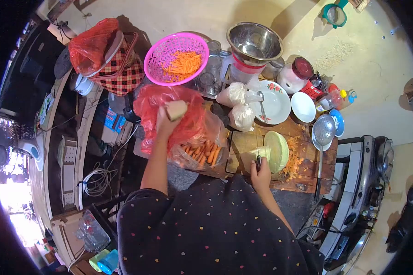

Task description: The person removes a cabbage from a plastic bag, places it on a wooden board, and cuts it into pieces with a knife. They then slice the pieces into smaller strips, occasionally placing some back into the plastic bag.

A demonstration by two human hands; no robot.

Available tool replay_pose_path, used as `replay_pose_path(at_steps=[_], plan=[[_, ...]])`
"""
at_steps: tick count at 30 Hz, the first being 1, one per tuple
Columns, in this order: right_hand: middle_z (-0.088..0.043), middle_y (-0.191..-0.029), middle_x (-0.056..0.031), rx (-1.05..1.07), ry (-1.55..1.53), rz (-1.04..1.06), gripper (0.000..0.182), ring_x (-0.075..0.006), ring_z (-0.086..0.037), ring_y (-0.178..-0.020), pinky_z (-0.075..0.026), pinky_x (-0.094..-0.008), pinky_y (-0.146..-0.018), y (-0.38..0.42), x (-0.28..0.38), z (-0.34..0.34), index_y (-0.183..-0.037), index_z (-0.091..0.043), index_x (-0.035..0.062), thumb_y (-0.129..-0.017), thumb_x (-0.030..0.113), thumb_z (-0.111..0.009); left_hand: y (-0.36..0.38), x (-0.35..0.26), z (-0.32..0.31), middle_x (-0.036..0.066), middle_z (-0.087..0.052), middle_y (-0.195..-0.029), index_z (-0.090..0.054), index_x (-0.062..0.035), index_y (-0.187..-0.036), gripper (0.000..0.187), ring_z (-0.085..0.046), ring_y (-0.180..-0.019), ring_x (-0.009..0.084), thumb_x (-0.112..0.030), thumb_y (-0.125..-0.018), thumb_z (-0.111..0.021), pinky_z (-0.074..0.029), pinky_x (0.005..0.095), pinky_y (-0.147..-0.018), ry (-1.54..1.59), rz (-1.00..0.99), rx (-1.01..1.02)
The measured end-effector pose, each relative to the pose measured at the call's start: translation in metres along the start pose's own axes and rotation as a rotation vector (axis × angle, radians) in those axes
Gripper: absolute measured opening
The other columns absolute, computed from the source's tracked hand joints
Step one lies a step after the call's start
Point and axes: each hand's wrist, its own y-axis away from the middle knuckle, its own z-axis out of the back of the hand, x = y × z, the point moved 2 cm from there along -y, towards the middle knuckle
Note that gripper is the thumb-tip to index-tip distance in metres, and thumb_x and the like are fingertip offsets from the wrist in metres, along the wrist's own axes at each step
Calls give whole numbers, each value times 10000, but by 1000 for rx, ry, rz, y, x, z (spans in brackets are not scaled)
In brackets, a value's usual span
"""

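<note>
My left hand (166, 121) is raised over a red plastic bag (170, 103), its fingers closed around a pale, cream-coloured chunk (176, 110) that looks like a cut piece of vegetable. At the cutting board (244, 137), my right hand (260, 174) grips the dark handle of a knife (259, 160), its thin blade pointing away from me. Right beside that hand a large pale-green cabbage piece (276, 151) rests on the board. A smaller pale piece (250, 156) lies left of the knife. Whole carrots (204, 152) fill a clear plastic bag below the red one.
A pink basket (153, 68) with shredded carrot stands behind. Beyond the board are bags of white powder (242, 117), a floral plate (276, 107) and a metal bowl (254, 41) on a container. Orange scraps (293, 158) and a long-handled skimmer (324, 130) lie at right, near a stove (367, 156).
</note>
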Motion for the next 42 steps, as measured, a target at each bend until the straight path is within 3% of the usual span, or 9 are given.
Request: replay_pose_path(at_steps=[5,13,17,21,25,28,31,36,42], plan=[[-536,-923,-202,-133,109,-3,356,-388,-546,-829,-442,-435,-712,5,-1,1,-974,-487,4,-838,284,-659,8,-2,2,242,-510,-1223,-387,1,-1234,808,-503,-1138,375,-323,-651,-843,-406,446,-954,117,138,33],[-518,-1035,-206,-263,270,51,599,-389,-496,-998,-423,-435,-832,2,0,1,-1096,-469,-26,-736,352,-761,28,-102,18,193,-534,-1125,-489,23,-1155,582,-519,-1069,336,-244,-727,-781,-406,427,-940,74,-239,-224],[-537,-999,-216,-277,129,-49,518,-380,-522,-963,-429,-427,-820,3,-8,1,-1082,-494,-29,-787,328,-724,90,-193,-31,167,-517,-1144,-489,-17,-1195,605,-496,-1091,345,-291,-730,-762,-381,434,-964,440,-345,594],[-567,-960,-238,-292,-60,-150,425,-396,-555,-910,-438,-435,-804,8,-24,7,-1079,-506,-37,-852,293,-647,145,-226,-81,191,-447,-1269,-395,-24,-1314,821,-415,-1187,371,-441,-702,-750,-328,445,-1024,159,-470,682],[-605,-926,-195,-353,-97,-114,325,-318,-605,-861,-465,-367,-774,20,-48,8,-1092,-520,-14,-869,197,-628,169,-208,-128,210,-463,-1267,-412,-36,-1317,867,-385,-1223,358,-560,-701,-725,-291,440,-1048,59,-121,738],[-572,-964,-249,-238,-98,-150,377,-421,-570,-916,-452,-447,-777,30,-46,13,-1088,-497,-30,-853,235,-627,168,-205,-131,206,-532,-1178,-506,-35,-1210,756,-434,-1181,349,-581,-726,-706,-325,435,-1016,117,52,802],[-573,-958,-240,-173,-156,-151,363,-410,-575,-893,-458,-431,-764,34,-51,7,-1084,-506,-16,-836,208,-645,172,-193,-134,191,-575,-1104,-532,-34,-1132,659,-505,-1094,355,-532,-742,-719,-368,434,-967,224,146,811],[-580,-908,-142,-45,-340,-199,423,-242,-589,-809,-468,-356,-723,32,-64,8,-1078,-524,8,-794,251,-722,186,-176,-125,178,-571,-1101,-522,-30,-1130,588,-503,-1084,336,-427,-757,-745,-371,431,-942,320,68,780],[-564,-889,-96,143,-322,-90,532,-193,-583,-783,-470,-321,-716,30,-72,12,-1149,-522,15,-750,249,-785,201,-168,-100,151,-532,-1183,-477,-19,-1196,591,-486,-1116,297,-319,-771,-757,-371,406,-967,320,-152,732]])
